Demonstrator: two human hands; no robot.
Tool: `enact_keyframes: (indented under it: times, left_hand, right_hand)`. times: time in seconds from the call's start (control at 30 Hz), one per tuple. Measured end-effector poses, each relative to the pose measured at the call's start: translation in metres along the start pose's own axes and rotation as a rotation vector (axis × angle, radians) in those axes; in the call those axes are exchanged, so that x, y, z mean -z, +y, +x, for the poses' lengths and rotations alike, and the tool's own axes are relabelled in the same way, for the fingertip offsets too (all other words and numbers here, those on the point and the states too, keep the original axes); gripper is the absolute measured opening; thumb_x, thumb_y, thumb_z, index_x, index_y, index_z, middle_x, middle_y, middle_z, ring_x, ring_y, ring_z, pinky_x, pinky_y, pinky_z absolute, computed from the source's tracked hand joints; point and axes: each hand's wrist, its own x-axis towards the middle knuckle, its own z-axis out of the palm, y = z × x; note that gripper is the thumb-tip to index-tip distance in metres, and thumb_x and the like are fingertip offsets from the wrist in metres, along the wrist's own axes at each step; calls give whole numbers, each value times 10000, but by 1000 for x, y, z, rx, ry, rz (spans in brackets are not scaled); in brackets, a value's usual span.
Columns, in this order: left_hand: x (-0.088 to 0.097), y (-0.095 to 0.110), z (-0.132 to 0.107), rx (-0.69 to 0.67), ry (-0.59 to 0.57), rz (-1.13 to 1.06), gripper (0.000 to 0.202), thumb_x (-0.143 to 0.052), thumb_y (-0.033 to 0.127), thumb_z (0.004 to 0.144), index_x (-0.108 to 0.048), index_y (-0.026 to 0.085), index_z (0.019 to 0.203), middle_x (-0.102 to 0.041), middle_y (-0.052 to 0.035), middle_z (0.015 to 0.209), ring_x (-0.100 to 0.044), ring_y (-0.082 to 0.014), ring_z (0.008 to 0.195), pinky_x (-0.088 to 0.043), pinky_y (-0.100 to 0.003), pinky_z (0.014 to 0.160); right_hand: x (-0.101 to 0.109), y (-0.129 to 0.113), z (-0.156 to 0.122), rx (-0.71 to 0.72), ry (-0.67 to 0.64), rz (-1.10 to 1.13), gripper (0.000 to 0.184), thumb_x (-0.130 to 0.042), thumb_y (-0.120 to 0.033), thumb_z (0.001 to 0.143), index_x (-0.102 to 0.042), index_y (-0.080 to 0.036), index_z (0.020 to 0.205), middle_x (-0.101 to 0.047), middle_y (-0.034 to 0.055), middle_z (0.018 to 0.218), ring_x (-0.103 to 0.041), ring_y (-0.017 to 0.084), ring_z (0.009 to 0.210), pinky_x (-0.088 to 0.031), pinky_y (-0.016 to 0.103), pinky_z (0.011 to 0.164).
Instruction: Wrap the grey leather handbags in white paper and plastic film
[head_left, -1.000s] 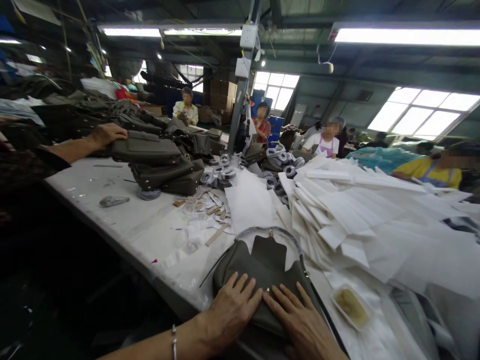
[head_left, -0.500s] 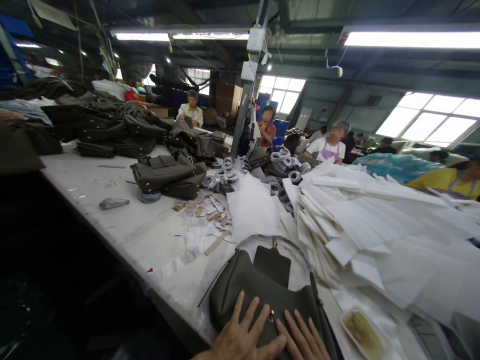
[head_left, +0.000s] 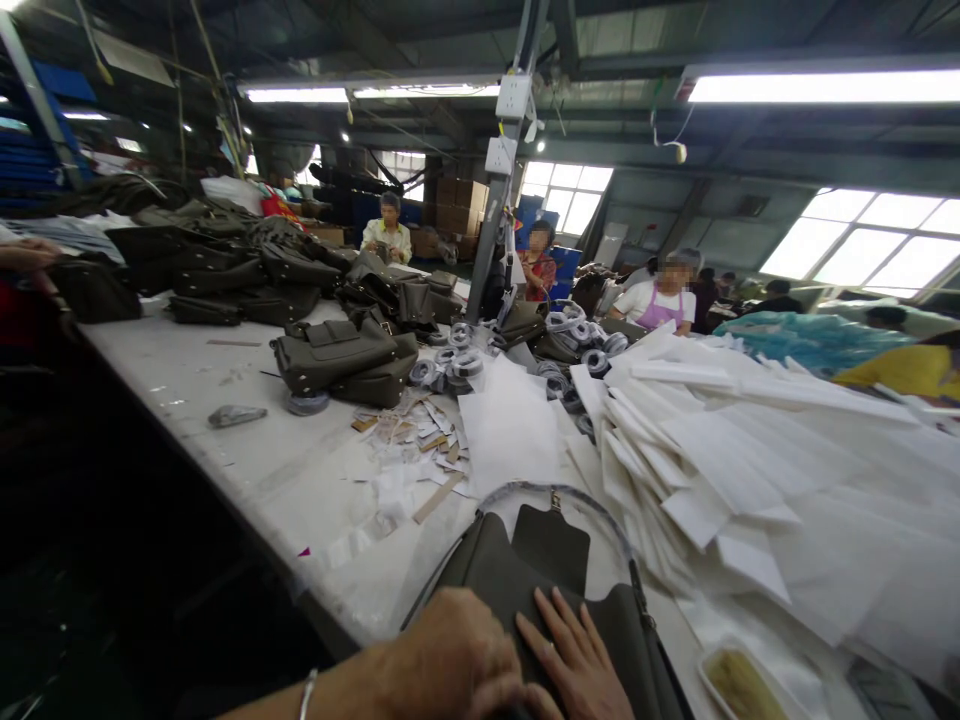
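Resting on the bag [head_left: 480, 555], right fingers [head_left: 553, 624] lie spread; left fingers [head_left: 498, 684] curl, grip unclear.

Huge messy heap of white sheets [head_left: 720, 450] swamping the right side of the table [head_left: 292, 485], and a little white tray [head_left: 706, 675] of yellowish stuff [head_left: 739, 685] sits near the near edge. Paper scraps [head_left: 436, 440] litter the middle, with a bunch of grey coils [head_left: 466, 366] just past them, close to a metal post [head_left: 489, 240]. Big mound of dark bags [head_left: 217, 275] toward the far left corner. Tiny pink scrap [head_left: 304, 551] by the left edge too, and someone in a purple apron [head_left: 658, 308] is beyond the sheets.
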Motion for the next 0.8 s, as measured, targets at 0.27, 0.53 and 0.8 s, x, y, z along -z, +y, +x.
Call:
enact_keyframes:
  times: [0.27,0.53,0.8]
  left_hand:
    - [75,-125,111,997,260,-367,270,-577,349,966,-610,133,1123,-661,-67,1021,-655,-178,865,-562,-337,755]
    - [61,-149,136,1092,174,-142,327,-598,369,957,-584,156,1205,-606,-89,1194,-625,-222,1017,-552,-423,861]
    - [117,-164,150,1022,67,117,366,-615,361,946,-570,143,1236,-578,-117,1253,-600,-251,1089,-528,-459,912]
  right_hand:
    - [-22,16,-12,21,43,-46,614,-596,-553,879,-415,-440,1455,-656,0,1292,-676,275,1086,-563,364,838]
    - [-15,15,-8,70,103,-74,658,-575,-542,905,-356,-370,1501,-656,30,1290,-676,273,1086,-576,362,820]
    - [1,4,-5,-39,13,4,590,-587,-479,911,-412,-394,1467,-583,18,1382,-616,292,1190,-562,408,901]
